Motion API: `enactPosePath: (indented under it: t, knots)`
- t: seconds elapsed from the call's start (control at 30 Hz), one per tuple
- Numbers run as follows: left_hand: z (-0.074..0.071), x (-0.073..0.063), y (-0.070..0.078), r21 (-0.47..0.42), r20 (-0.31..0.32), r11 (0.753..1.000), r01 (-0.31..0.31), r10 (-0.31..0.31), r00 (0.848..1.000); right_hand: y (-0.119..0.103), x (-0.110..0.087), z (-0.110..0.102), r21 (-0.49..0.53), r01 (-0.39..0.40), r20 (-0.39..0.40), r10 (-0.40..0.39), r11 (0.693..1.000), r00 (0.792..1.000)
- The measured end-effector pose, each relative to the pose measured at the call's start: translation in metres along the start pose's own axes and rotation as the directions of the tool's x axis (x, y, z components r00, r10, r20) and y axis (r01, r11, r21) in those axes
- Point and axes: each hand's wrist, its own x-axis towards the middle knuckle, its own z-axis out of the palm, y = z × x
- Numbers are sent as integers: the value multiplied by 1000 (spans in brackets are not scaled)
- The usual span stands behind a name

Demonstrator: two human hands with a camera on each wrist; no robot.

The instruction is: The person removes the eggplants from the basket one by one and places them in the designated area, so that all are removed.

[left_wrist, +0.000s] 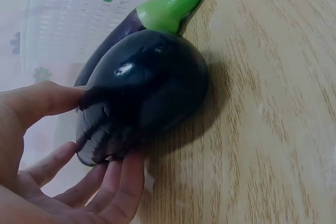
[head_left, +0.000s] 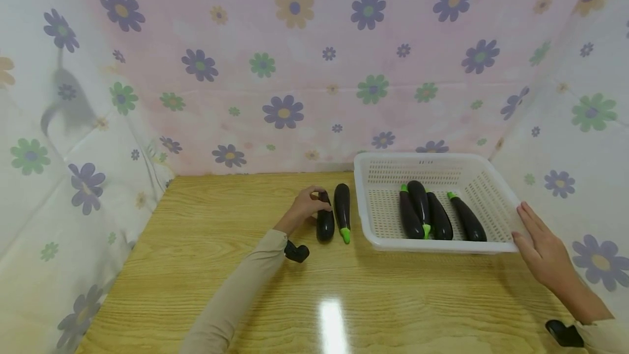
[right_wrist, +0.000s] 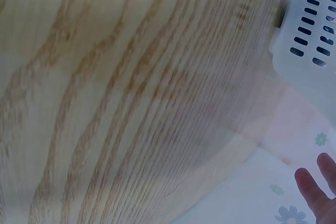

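Observation:
My left hand [head_left: 306, 205] holds a dark purple eggplant [head_left: 325, 227] on the table, left of the basket. In the left wrist view, thumb and fingers curl about one end of this glossy eggplant [left_wrist: 152, 82]. Right beside it lies another eggplant [head_left: 342, 207], its green stem end towards me. Fingers extended, my right hand [head_left: 545, 253] is at the right side of the white plastic basket [head_left: 366, 206], fingertips right at the rim. Only part of the right hand [right_wrist: 317, 192] shows in the right wrist view, at the lower right corner.
Several eggplants [head_left: 413, 214] with green stems lie inside the basket, mostly towards its front. The wooden table [head_left: 216, 266] meets flower-printed cloth [head_left: 236, 97] at the back and sides. A bright reflection lies on the tabletop near the front.

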Motion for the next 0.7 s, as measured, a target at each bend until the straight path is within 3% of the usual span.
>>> enactPosePath:
  t: [0.37, 0.7]
  knots:
    - [-1, -3, 0, 27, 9, 999, 22, -22, 1000, -1, 0, -1, -14, 8, -20, -8, 1000, 1000]
    - [0, -4, 2, 68, -24, 998, 15, -13, 1000, 1, 0, 2, -17, -4, -26, 4, 1000, 1000]
